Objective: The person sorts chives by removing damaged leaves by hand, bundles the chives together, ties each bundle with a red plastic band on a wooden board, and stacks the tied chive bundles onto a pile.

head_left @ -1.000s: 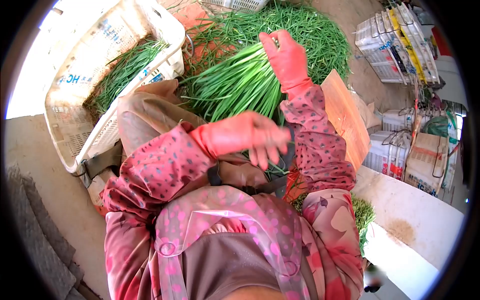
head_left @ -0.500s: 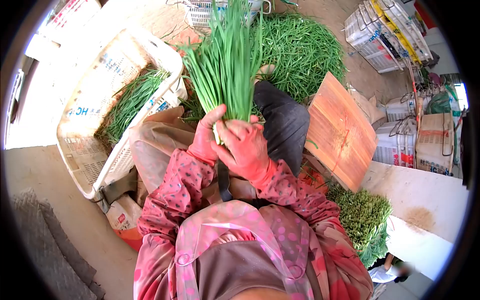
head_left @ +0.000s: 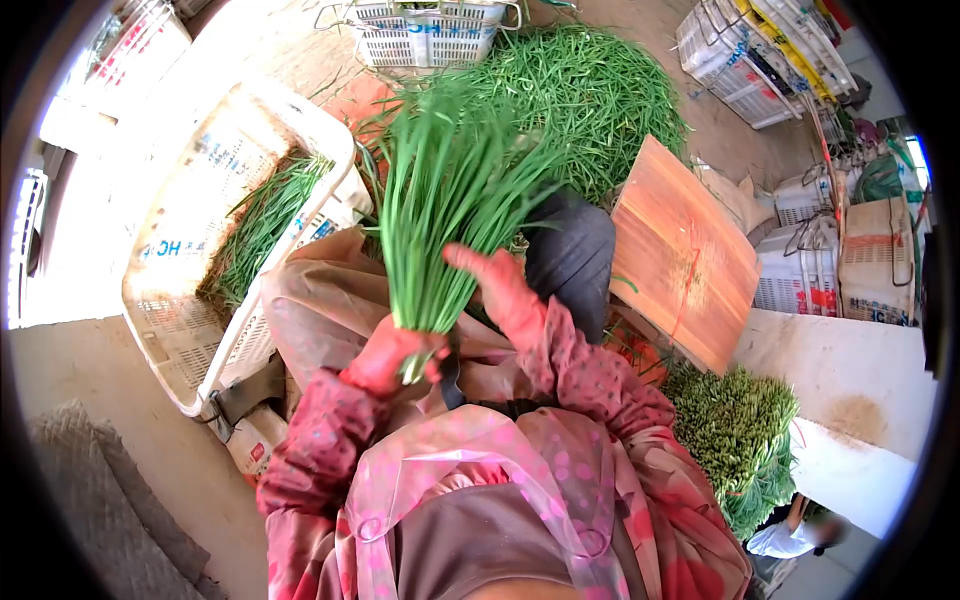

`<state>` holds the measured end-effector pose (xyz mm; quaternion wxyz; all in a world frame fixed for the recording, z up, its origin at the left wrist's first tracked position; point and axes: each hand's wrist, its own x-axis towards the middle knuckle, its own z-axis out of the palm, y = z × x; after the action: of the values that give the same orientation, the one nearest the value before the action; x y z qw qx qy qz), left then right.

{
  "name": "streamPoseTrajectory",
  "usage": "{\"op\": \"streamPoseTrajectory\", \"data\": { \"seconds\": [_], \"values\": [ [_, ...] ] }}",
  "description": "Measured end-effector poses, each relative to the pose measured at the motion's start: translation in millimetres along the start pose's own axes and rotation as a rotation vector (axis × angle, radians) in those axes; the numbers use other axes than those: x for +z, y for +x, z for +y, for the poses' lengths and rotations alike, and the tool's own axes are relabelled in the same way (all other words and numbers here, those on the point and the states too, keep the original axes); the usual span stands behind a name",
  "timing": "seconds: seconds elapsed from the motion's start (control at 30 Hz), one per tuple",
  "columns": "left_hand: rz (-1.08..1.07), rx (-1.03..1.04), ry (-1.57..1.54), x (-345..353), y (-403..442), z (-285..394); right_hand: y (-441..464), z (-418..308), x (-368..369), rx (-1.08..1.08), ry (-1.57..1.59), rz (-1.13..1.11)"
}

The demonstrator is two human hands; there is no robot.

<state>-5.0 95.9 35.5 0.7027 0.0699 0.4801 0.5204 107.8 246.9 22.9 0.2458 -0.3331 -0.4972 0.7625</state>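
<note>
A bunch of green Chinese chives [head_left: 440,215] stands upright in front of me, its leaf tips fanned out and blurred. My left hand [head_left: 395,355], in a reddish glove, is wrapped round the pale stem ends at the bottom of the bunch. My right hand [head_left: 500,288], gloved alike, is beside the right edge of the leaves with a finger stretched toward them. Whether it touches the leaves I cannot tell. Beyond the bunch lies a big heap of loose chives [head_left: 600,110] on the ground.
At my left, a white plastic crate [head_left: 165,260] holds more chives. A wooden board [head_left: 685,255] leans at my right, above stacked chive bundles [head_left: 735,425]. Another white basket [head_left: 430,35] stands at the back; stacked crates [head_left: 740,70] are at the far right. A person [head_left: 790,535] shows at lower right.
The bunch has come lower and closer to my body. My left hand has moved down round the stem ends. My right hand has come away from the base, up and to the right.
</note>
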Motion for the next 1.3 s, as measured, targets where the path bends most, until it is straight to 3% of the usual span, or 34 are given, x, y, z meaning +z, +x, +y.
{"op": "streamPoseTrajectory", "data": {
  "seconds": [0.07, 0.13, 0.2, 0.27, 0.37, 0.43, 0.57, 0.77, 0.87, 0.97, 1.07, 1.2, 1.3],
  "values": [
    [0.067, -0.088, -0.050, -23, -41, -9, 41, 31, -32, -0.051, 0.145, 0.053],
    [0.063, -0.204, -0.014, -72, -86, -29, 81, 38, -69, 0.059, 0.249, 0.137],
    [0.150, -0.221, 0.032, -87, -128, -42, 97, 8, -102, 0.046, -0.092, 0.208],
    [0.213, -0.239, -0.161, -101, -168, -66, 114, 6, -131, 0.052, 0.240, 0.363],
    [0.260, -0.284, -0.302, -113, -204, -100, 111, -4, -133, 0.057, 0.172, 0.322],
    [0.251, -0.330, -0.309, -120, -210, -114, 97, -19, -112, -0.008, -0.103, 0.218],
    [0.200, -0.403, -0.241, -128, -207, -122, 52, -54, -6, -0.119, -0.343, -0.049],
    [0.085, -0.491, -0.013, -141, -189, -102, -41, -27, 134, -0.906, -0.894, -1.184],
    [-0.007, -0.546, 0.204, -152, -176, -80, -59, 9, 157, -1.078, -0.791, -1.212],
    [0.036, -0.481, 0.097, -122, -171, -41, -44, 5, 156, -1.121, -1.136, -1.297],
    [0.024, -0.419, 0.023, -70, -165, -2, -37, 4, 127, -1.024, -1.180, -1.281],
    [0.026, -0.453, -0.083, -76, -168, -18, -22, 32, 97, -0.857, -1.166, -1.283],
    [0.037, -0.459, -0.191, -77, -170, -18, -15, 63, 93, -0.947, -1.144, -1.116]
  ]
}}
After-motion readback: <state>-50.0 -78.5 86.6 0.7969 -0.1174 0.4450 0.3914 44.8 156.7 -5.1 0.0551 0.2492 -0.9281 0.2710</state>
